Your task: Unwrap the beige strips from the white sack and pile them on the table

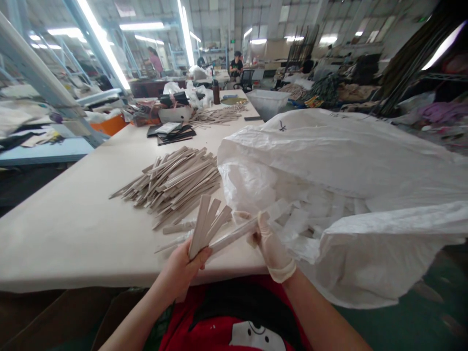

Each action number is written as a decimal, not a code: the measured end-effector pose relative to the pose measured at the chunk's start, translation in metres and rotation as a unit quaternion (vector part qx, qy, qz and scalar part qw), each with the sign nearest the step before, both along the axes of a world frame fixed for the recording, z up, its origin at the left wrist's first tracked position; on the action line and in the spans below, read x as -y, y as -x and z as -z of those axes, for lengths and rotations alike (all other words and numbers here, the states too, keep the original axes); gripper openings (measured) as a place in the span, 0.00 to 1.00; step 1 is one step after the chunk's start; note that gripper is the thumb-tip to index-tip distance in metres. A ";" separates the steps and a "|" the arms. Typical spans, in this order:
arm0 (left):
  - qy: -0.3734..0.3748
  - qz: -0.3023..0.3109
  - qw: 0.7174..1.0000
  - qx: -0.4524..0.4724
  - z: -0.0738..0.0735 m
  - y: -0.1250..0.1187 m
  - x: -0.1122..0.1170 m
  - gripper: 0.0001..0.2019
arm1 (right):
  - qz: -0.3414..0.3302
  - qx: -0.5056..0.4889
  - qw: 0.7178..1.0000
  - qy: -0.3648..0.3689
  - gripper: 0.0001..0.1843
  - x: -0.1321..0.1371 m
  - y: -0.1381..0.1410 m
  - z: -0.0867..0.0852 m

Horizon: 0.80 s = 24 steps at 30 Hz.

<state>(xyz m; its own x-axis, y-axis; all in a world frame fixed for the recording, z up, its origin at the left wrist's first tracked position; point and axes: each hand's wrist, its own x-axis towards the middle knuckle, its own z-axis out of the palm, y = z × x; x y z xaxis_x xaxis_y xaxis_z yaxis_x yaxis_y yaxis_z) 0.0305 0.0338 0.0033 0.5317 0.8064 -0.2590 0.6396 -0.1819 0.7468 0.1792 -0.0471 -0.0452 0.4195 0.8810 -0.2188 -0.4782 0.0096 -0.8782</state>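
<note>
My bare left hand [188, 263] is closed round a few flat beige strips [206, 219] that fan out upward from its grip. One more strip [234, 235] runs from that hand to the right, and my gloved right hand [268, 243] pinches its far end. A translucent piece [278, 209] shows just beyond the right fingers, at the mouth of a big white sack [351, 161]. Many similar translucent pieces [303, 219] lie inside the sack. Behind my left hand a heap of beige strips [179, 178] rests on the table, with a few loose strips in front of it.
The pale-topped table [73, 229] stretches away from me. Farther back are dark flat sheets [175, 132], more scattered strips [219, 115], a brown bottle [216, 92] and bagged items. Beyond the sack stands a white bin [268, 102]. A person [236, 66] sits in the background.
</note>
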 end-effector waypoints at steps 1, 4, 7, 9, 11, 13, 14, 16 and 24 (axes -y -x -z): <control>-0.005 0.003 1.000 0.003 0.000 0.000 0.001 0.11 | -0.002 0.010 1.000 -0.002 0.28 0.001 0.002 -0.001; -0.009 0.013 1.000 0.008 0.001 0.002 0.004 0.11 | -0.107 0.039 0.993 0.010 0.31 0.002 0.013 0.000; -0.028 0.035 0.999 -0.011 0.002 0.011 0.003 0.10 | -0.094 0.010 0.995 -0.011 0.31 0.002 0.019 0.004; -0.040 0.048 0.998 -0.018 0.003 0.017 0.002 0.10 | -0.045 -0.019 0.999 -0.022 0.32 0.000 0.025 0.005; -0.033 0.069 0.997 -0.014 0.003 0.022 0.001 0.10 | -0.090 -0.023 0.996 -0.009 0.35 -0.002 0.033 0.002; -0.047 0.075 0.996 -0.027 -0.001 0.029 -0.004 0.11 | -0.172 -0.007 0.985 -0.002 0.35 0.000 0.040 0.000; -0.066 0.069 0.994 -0.050 -0.004 0.035 -0.009 0.12 | -0.189 -0.006 0.982 -0.003 0.34 0.003 0.041 0.000; -0.114 0.048 0.984 -0.126 -0.011 0.048 -0.023 0.13 | -0.155 -0.019 0.988 0.002 0.29 0.015 0.038 0.005; -0.241 0.088 0.910 -0.325 0.010 0.040 -0.063 0.15 | 0.063 -0.271 0.956 0.096 0.21 0.015 0.013 0.045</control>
<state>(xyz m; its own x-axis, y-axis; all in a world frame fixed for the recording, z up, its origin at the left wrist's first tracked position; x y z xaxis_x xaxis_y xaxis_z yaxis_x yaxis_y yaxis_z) -0.0095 0.0966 -0.0070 0.5235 0.8271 -0.2045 0.8477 -0.5298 0.0273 0.1665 -0.0625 -0.0902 0.2994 0.7524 -0.5867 -0.8691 -0.0388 -0.4931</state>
